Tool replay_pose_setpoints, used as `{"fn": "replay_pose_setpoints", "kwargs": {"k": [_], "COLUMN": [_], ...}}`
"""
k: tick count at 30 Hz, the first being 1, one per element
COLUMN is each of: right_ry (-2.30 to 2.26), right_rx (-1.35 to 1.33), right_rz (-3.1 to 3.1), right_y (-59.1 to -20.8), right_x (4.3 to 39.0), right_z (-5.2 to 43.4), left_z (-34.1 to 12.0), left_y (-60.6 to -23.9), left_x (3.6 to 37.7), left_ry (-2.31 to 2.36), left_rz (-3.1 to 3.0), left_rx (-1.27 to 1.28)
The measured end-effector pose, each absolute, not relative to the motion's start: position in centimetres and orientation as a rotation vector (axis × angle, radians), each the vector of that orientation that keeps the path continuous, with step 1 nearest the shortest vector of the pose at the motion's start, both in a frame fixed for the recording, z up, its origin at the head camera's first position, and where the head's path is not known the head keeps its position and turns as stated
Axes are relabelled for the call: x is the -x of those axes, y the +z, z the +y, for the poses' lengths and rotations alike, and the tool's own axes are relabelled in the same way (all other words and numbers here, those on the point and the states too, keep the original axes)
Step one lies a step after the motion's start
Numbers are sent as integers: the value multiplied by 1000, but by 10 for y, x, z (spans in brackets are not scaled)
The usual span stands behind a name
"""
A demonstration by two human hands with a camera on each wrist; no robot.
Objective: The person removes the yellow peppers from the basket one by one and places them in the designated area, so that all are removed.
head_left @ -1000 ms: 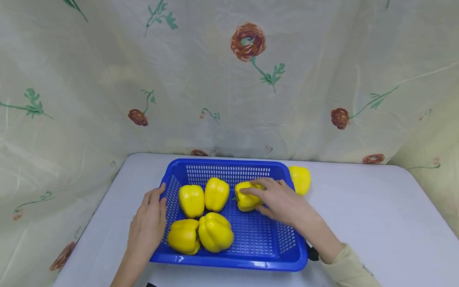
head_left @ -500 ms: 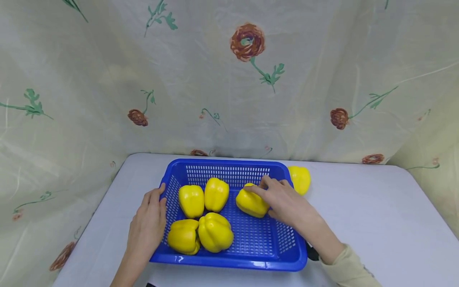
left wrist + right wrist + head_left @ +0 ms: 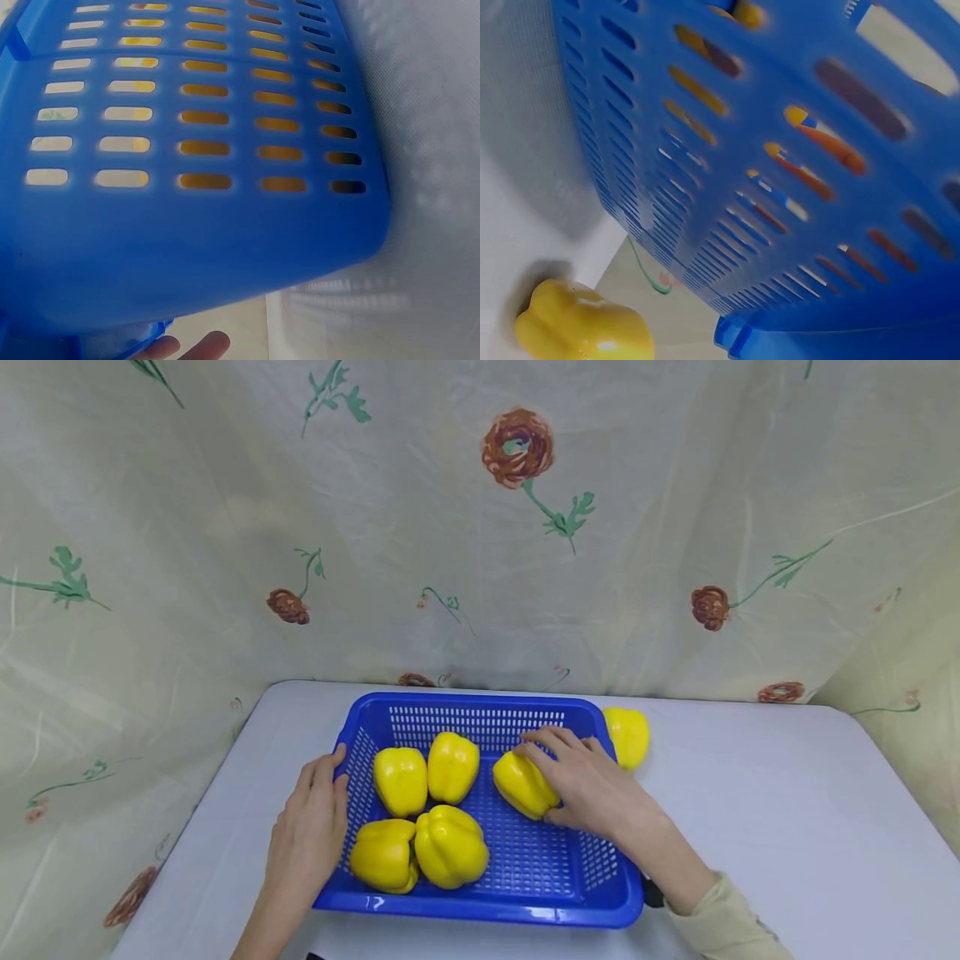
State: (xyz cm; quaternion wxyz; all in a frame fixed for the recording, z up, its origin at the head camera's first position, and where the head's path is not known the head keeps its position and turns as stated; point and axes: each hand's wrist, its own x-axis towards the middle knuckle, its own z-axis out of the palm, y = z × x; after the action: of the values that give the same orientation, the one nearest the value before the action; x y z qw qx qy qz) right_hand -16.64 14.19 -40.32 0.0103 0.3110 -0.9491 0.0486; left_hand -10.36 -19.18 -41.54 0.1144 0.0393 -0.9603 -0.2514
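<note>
Inside a blue plastic basket [image 3: 480, 910], my right hand [image 3: 592, 781] grips a yellow bell pepper [image 3: 525, 785], fingers over its far side and thumb on the near side. It lies tilted near the basket's right end, its stem out of sight. My left hand [image 3: 309, 827] holds the basket's left rim; its fingertips [image 3: 208, 346] show at the bottom of the left wrist view. Several more yellow peppers sit in the basket's left half, among them one at the back [image 3: 453, 768] and one in front [image 3: 452, 847]. The right wrist view hides my right hand behind the slotted wall [image 3: 705, 172].
Outside the basket, just behind its right end, a yellow bell pepper [image 3: 628, 737] lies on the white table [image 3: 780, 810]. A floral curtain [image 3: 615, 527] hangs behind the table. Small black objects show near my right wrist and at the front edge.
The right-hand pepper has been turned and shifted slightly nearer, hiding its green stem. My right fingers have changed their hold on it. The left hand and basket stay put.
</note>
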Motion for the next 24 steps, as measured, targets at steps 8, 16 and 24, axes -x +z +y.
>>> {"fn": "replay_pose_setpoints", "kwargs": {"k": [8,16,24], "right_ry": [176,158,159], "right_rx": [-986,-1029,-1087], "right_rz": [-2987,-2954,-2924], "right_y": [-404,-407,-408], "right_x": [166,166,166], "right_z": [141,139,137], "left_z": [-192,-192,-192], "left_y": [-415,-415,-414], "left_x": [104,104,104], "left_ry": [-737,-729,-736], "left_rz": [-2827,-2834,-2833], "left_rx": [-123,-116,-128]}}
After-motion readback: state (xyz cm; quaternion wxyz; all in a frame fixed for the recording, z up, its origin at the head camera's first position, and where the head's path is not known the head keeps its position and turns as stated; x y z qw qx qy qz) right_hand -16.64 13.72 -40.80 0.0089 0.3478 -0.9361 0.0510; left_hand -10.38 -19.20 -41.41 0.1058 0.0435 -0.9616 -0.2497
